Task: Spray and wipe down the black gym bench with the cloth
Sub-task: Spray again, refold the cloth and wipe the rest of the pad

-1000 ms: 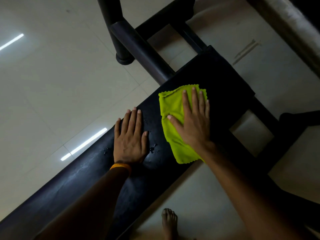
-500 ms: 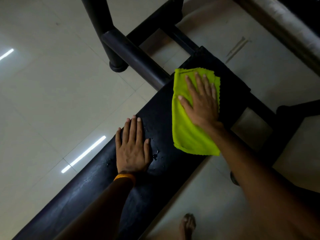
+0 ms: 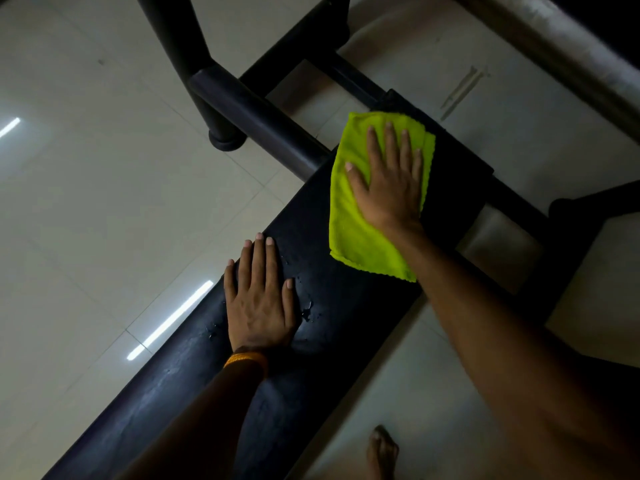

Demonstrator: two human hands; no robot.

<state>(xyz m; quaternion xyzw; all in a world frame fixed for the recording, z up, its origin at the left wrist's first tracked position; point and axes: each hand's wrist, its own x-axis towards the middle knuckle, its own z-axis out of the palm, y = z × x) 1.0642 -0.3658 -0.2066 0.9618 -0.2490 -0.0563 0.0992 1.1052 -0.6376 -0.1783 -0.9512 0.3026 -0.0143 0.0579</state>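
From the head camera, a person's right hand (image 3: 391,188) lies flat, fingers straight and slightly spread, pressing a bright yellow-green microfibre cloth (image 3: 356,233) onto the far end of a long black padded gym bench (image 3: 346,348). The cloth looks folded, with a fine nap and a zigzag-cut edge, and its near corner reaches the bench's right edge. The left hand (image 3: 259,306) rests palm down, fingers straight and close together, nearer along the bench by its left edge; a braided orange band (image 3: 246,360) circles that wrist. Small droplets of liquid (image 3: 306,311) glint on the smooth, faintly shiny upholstery just right of the left hand. A round black tubular metal frame (image 3: 256,123) meets the bench's far left side. Glossy pale floor tiles (image 3: 104,202) spread left of the bench, and a bare foot (image 3: 382,452) stands on the floor to the bench's right.
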